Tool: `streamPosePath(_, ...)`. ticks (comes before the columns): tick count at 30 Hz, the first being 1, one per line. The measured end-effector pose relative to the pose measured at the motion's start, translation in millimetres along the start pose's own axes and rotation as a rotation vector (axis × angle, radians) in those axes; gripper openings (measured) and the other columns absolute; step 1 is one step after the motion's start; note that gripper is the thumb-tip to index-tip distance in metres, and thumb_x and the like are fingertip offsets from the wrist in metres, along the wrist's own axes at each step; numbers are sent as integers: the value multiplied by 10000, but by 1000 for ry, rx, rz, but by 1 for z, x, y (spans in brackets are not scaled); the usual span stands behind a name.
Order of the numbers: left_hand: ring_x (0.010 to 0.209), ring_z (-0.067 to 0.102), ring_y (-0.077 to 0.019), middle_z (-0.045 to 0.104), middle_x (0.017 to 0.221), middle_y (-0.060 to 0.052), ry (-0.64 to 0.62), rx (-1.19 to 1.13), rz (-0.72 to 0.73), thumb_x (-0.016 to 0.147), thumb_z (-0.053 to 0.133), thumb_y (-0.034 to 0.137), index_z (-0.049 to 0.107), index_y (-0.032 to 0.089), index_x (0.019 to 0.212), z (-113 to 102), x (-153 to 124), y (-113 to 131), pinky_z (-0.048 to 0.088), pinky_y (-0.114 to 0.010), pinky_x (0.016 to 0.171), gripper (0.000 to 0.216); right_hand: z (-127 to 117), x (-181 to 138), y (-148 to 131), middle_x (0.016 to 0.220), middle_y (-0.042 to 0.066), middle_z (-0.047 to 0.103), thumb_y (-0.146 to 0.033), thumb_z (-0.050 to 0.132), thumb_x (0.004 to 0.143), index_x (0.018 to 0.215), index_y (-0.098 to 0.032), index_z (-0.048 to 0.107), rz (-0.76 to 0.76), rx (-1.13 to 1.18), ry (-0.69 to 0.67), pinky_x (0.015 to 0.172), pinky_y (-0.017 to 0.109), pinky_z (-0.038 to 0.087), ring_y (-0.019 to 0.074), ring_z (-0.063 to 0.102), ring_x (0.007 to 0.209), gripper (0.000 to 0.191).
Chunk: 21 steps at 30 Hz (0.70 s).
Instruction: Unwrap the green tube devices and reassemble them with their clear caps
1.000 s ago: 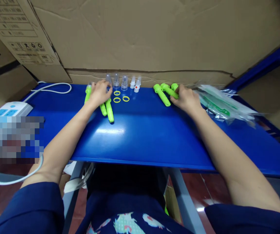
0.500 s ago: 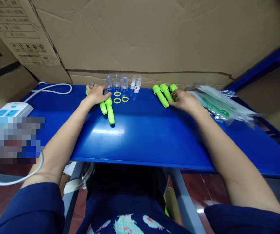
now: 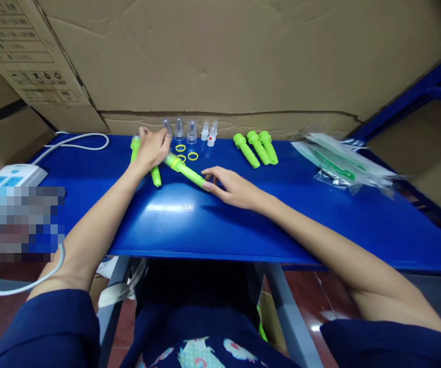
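Observation:
My left hand (image 3: 152, 147) grips the near-left end of a lime-green plastic tube (image 3: 186, 171) lying slantwise on the blue table (image 3: 220, 214). My right hand (image 3: 231, 187) touches the tube's other end with its fingertips, fingers stretched out. Two more green tubes (image 3: 155, 175) lie under and beside my left hand. Three green tubes (image 3: 256, 147) rest in a row at the back right. Yellow rings (image 3: 193, 156) lie behind the held tube, and clear caps (image 3: 179, 129) and white nozzles (image 3: 208, 134) stand along the back edge.
Clear plastic bags (image 3: 343, 163) lie at the right. A white power strip (image 3: 11, 176) with its cable (image 3: 78, 138) sits at the far left. Cardboard boxes (image 3: 220, 56) wall off the back. The table's front edge runs across below my forearms.
My right hand left the three tubes at the back right and moved left to the tube's end. My left hand swung that tube round so that it points to the right.

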<state>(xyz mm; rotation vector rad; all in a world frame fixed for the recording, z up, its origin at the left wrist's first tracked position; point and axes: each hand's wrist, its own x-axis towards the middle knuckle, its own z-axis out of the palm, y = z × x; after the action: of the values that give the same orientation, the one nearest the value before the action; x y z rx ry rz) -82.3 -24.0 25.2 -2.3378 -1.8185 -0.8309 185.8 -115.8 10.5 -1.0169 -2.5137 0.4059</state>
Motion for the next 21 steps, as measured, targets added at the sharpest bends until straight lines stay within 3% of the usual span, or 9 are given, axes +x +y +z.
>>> streamPosePath(2, 1015, 672, -325, 690, 810, -98, 82, -52, -28, 1056, 337, 397, 620, 196, 857, 2, -2, 10, 348, -557, 1101, 401, 11, -1, -2, 1329, 201, 670, -540, 512, 1019, 1400, -142, 541, 18, 36, 9, 986, 485, 520, 339, 652, 1151, 552)
streamPosePath(4, 988, 683, -311, 656, 745, -72, 122, -102, -11, 1068, 348, 469, 610, 203, 850, 3, -4, 18, 356, -527, 1104, 433, 15, -1, 3, 1322, 204, 671, -493, 565, 997, 1361, -147, 570, 34, 18, 30, 990, 493, 513, 349, 644, 1157, 503)
streamPosePath(7, 966, 697, -293, 653, 731, -62, 135, -144, 77, 1075, 288, 557, 632, 209, 902, 1, -8, 25, 394, -471, 1067, 519, 11, 2, 16, 1119, 145, 735, -374, 593, 967, 1155, -169, 666, 79, 78, 67, 883, 423, 529, 292, 681, 980, 288)
streamPosePath(9, 958, 705, -282, 676, 758, -68, 115, -142, 157, 1069, 257, 589, 658, 210, 965, -2, -11, 27, 427, -432, 1017, 561, 2, 5, 25, 978, 102, 741, -369, 585, 960, 1073, -175, 678, 148, 201, 130, 776, 365, 520, 236, 669, 828, 243)
streamPosePath(12, 926, 708, -289, 716, 808, -81, 30, -69, 283, 1013, 368, 657, 693, 211, 1019, -6, -15, 32, 467, -409, 934, 552, -12, 7, 34, 773, 60, 682, -510, 513, 996, 923, -178, 665, 271, 445, 187, 618, 314, 466, 165, 563, 604, 372)
streamPosePath(14, 879, 708, -294, 715, 776, -88, -22, -13, 313, 988, 409, 661, 712, 211, 938, -6, -16, 36, 485, -404, 872, 545, -20, 7, 39, 722, 54, 657, -636, 508, 977, 851, -187, 660, 300, 541, 180, 577, 307, 441, 148, 512, 558, 491)
streamPosePath(17, 794, 702, -289, 642, 633, -90, -31, -19, 227, 1024, 332, 601, 656, 207, 692, -2, -15, 42, 496, -400, 807, 609, -29, 7, 39, 850, 87, 717, -692, 598, 912, 917, -200, 704, 229, 475, 242, 667, 350, 505, 199, 597, 687, 503)
streamPosePath(21, 642, 646, -235, 507, 464, -50, -108, -236, 77, 1061, 264, 525, 488, 223, 507, 7, -12, 48, 520, -381, 795, 670, -41, 5, 31, 1142, 112, 737, -601, 700, 874, 1031, -238, 717, 95, 203, 400, 1003, 502, 518, 333, 658, 1108, 396)
